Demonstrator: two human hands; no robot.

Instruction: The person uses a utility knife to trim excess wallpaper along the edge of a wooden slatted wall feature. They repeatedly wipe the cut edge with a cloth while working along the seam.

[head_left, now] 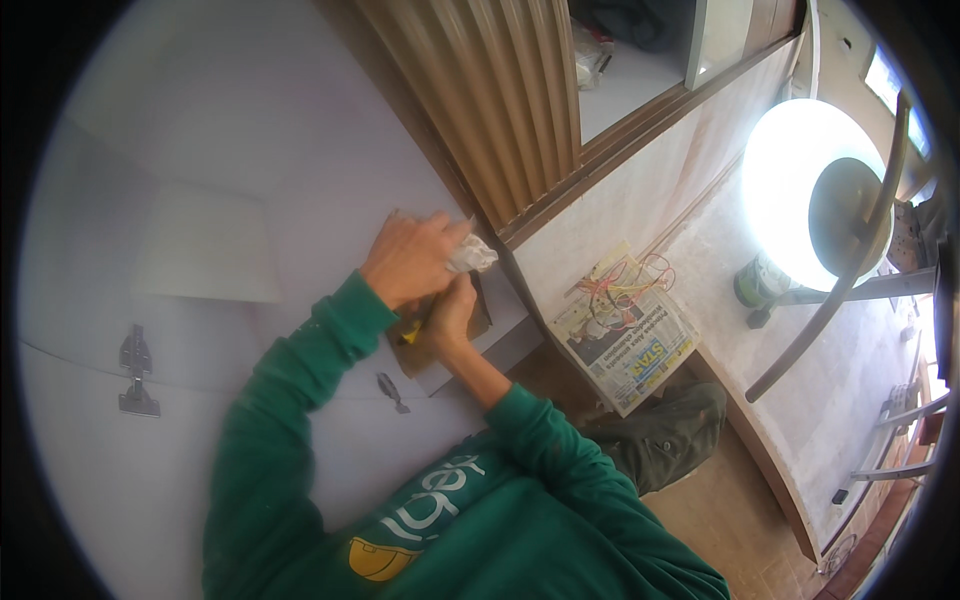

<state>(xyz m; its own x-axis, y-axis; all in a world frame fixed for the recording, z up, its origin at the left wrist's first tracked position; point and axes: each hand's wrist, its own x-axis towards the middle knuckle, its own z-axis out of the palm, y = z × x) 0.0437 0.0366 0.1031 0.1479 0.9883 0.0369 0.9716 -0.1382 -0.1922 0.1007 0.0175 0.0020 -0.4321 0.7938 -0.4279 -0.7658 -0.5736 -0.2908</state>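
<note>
My left hand (408, 258) is closed around a crumpled white cloth or paper (474, 254), which sticks out past its fingers. Just below it my right hand (452, 318) is closed too; what it grips is hidden. Under both hands lies a flat brown piece (408, 362) on a white panel, and a small yellow thing (411, 331) shows beside the right hand. Its kind is not clear. A metal hinge (393, 392) is fixed near the brown piece, and a second hinge (139, 372) sits farther left.
Ribbed brown wood (490, 90) rises beyond my hands. To the right, a newspaper (625, 345) carries tangled thin wires (625, 290) on a surface with a wooden edge. A bright round lamp (795, 190), a green tin (760, 282) and a curved strip (835, 300) are farther right.
</note>
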